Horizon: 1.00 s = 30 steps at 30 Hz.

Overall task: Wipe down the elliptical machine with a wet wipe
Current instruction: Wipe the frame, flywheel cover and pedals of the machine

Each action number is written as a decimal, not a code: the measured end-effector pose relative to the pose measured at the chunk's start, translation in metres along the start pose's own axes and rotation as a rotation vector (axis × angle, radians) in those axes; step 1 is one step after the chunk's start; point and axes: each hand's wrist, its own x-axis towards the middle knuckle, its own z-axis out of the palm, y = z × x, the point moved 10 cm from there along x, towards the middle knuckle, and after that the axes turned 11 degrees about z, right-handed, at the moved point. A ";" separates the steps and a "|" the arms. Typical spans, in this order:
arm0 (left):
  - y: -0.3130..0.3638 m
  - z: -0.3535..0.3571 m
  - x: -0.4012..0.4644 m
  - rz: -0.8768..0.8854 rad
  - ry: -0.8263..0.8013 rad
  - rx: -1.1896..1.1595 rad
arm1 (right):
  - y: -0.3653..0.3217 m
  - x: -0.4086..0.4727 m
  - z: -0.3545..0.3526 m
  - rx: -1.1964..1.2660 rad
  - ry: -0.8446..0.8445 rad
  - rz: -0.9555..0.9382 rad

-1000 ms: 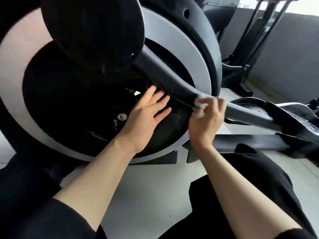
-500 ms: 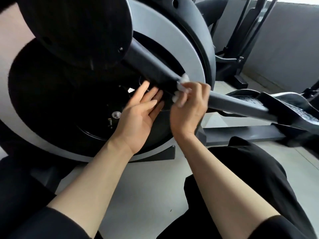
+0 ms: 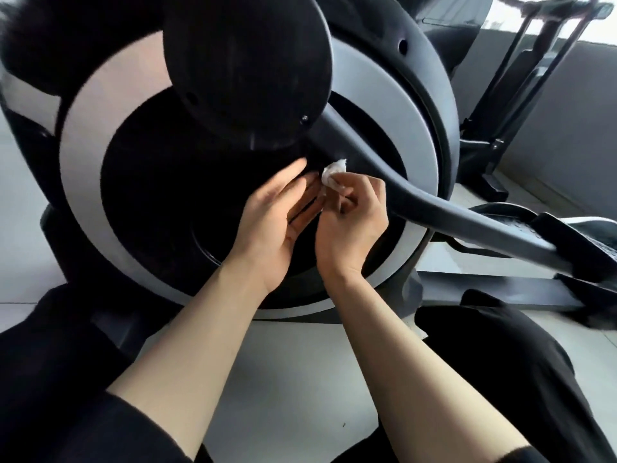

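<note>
Your right hand [image 3: 350, 222] pinches the crumpled white wet wipe [image 3: 334, 175] at its fingertips, just below the elliptical machine's [image 3: 367, 95] crank arm [image 3: 417, 195] and in front of the dark wheel recess. Your left hand [image 3: 277, 222] lies released, fingers straight, just beside the right, its fingertips close to the wipe.

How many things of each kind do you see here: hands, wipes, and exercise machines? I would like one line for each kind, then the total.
Bare hands: 2, the open left hand and the right hand pinching the wipe.
Crumpled white wet wipes: 1.
Exercise machines: 2, the black and grey elliptical machine in front and a second black machine behind it.
Total: 5.
</note>
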 end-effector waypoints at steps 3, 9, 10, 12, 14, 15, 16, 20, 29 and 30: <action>0.010 -0.023 0.007 -0.002 0.157 0.195 | -0.014 -0.011 0.012 -0.005 -0.096 -0.097; 0.001 -0.001 0.008 -0.058 0.102 0.123 | -0.024 -0.010 0.013 0.043 -0.098 -0.105; 0.003 -0.007 0.011 -0.037 0.162 0.080 | -0.028 -0.012 0.016 0.035 -0.124 -0.134; 0.007 -0.023 0.016 -0.028 0.282 -0.040 | -0.038 -0.015 0.019 0.014 -0.142 -0.187; 0.013 -0.030 0.022 -0.016 0.291 -0.147 | -0.046 -0.015 0.020 0.008 -0.115 -0.220; 0.017 -0.031 0.022 -0.006 0.282 -0.188 | -0.050 -0.015 0.021 0.013 -0.099 -0.229; 0.020 -0.032 0.020 0.006 0.287 -0.217 | -0.055 -0.015 0.022 0.025 -0.090 -0.235; 0.037 -0.059 0.008 0.101 0.432 -0.304 | -0.070 -0.013 0.030 0.069 -0.083 -0.261; 0.064 -0.056 -0.001 0.503 0.403 0.318 | -0.075 -0.008 0.033 0.029 -0.054 -0.294; 0.062 -0.049 -0.002 0.524 0.366 0.401 | -0.073 -0.008 0.033 0.023 -0.063 -0.290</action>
